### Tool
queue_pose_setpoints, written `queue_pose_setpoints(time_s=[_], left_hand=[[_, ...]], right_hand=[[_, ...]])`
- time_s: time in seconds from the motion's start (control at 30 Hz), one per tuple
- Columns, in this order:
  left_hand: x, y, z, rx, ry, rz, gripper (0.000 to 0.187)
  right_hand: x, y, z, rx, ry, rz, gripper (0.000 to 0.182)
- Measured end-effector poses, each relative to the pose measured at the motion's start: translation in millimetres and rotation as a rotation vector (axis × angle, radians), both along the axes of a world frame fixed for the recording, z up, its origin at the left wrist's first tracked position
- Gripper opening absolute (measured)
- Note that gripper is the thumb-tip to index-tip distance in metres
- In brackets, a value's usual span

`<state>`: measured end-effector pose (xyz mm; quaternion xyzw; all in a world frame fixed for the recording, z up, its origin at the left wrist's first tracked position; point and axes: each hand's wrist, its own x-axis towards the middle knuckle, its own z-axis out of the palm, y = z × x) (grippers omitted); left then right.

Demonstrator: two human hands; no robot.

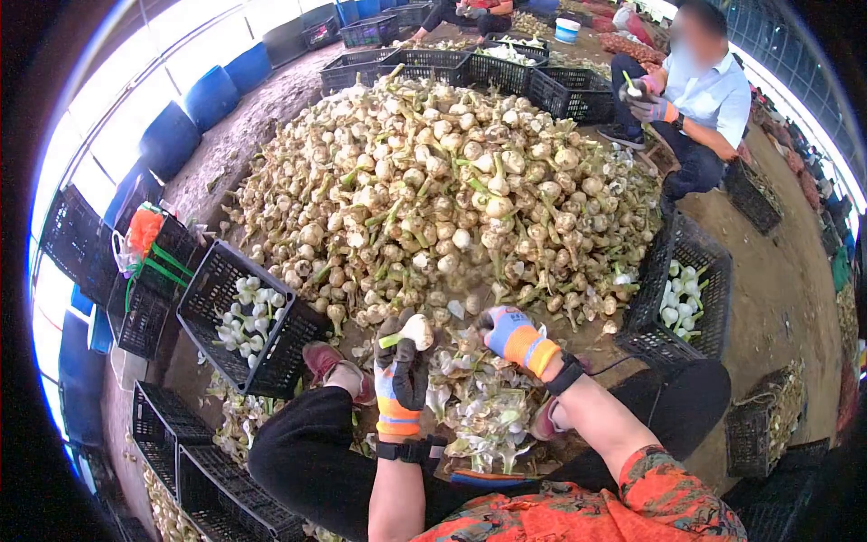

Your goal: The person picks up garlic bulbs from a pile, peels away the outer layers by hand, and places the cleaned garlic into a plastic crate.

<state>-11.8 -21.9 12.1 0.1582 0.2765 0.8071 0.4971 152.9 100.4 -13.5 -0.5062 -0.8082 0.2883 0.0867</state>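
Note:
My left hand (400, 372), in a grey, orange and blue work glove, is closed around a garlic bulb (416, 332) with a short green stem pointing left. To its right, my right hand (518, 336) wears a matching glove. Its fingers curl inward, and whatever they may hold is hidden from me. Both hands are above a heap of peeled garlic skins (488, 411) between my legs. Just beyond them rises a large pile of untrimmed garlic (433, 199).
Black crates of cleaned white bulbs stand at left (200, 312) and right (721, 312). A co-worker (713, 95) sits at the upper right holding a garlic bulb. More black crates (424, 65) line the pile's far side. Blue barrels (170, 140) stand along the left wall.

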Motion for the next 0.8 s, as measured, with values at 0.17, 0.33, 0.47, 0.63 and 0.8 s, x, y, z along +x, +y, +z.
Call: queue_pose_setpoints(time_s=[0.17,0.33,0.47,0.63,0.8], left_hand=[[-2.9,5.5,-17.9,-0.136,0.327,0.139,0.03],[0.3,7.2,-27.1,-0.151,0.445,0.247,0.027],[9.2,5.9,-32.2,-0.136,0.367,0.274,0.024],[8.2,8.8,-17.8,-0.184,0.275,0.241,0.025],[2.9,7.1,-12.6,-0.028,0.014,0.111,0.029]], right_hand=[[-27.3,-24.7,16.8,-0.344,0.737,-0.019,0.029],[-50.3,-33.5,47.7,-0.082,0.414,-0.05,0.03],[-59.1,-31.3,33.2,0.136,0.298,0.033,0.03],[-52.8,-26.0,31.3,0.112,0.417,-0.031,0.029],[-34.9,-8.5,17.7,0.029,0.44,-0.154,0.023]])
